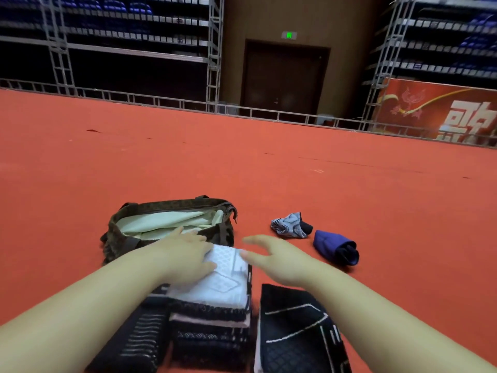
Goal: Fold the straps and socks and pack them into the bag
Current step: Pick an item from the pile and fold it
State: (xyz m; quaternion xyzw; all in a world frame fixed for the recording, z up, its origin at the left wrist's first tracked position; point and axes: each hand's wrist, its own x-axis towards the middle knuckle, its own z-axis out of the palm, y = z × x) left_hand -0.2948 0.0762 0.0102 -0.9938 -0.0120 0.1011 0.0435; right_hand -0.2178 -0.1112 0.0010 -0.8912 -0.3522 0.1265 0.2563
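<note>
Biggest risk here is the stack (212,313) sliding apart. It's a pile of folded black and white pieces on the red floor (80,162), near the camera, and the white sock (228,275) sits on top, a bit skewed toward the far end. If the left hand (188,254) drags that top piece toward the bag (172,227) with only flat pressure, I'd guess the fold opens up or the layers under it shift. The frame is motion-blurred around the stack, so I can't tell how neat the edges really are.

Other thing: the bag mouth is open but floppy, with the pale lining (166,222) bunched inside and the near rim sagging. Anything pushed in 1-handed could catch on that rim and unfold.

Left hand: fingers fairly straight, lying flat on the far-left part of the white sock, right by the bag's near edge. Looks like pressing, not pinching, though the fingertips are partly hidden.

Right hand (271,257): fingers spread and relaxed, holding nothing, hovering just right of the white sock. Can't say if a fingertip touches it.

There's a black sock (298,335) with white lines right of the stack, plus 2 rolled bundles further right, a grey one (290,224) and a purple one (336,247), well apart from the bag. Easy to forget those.
</note>
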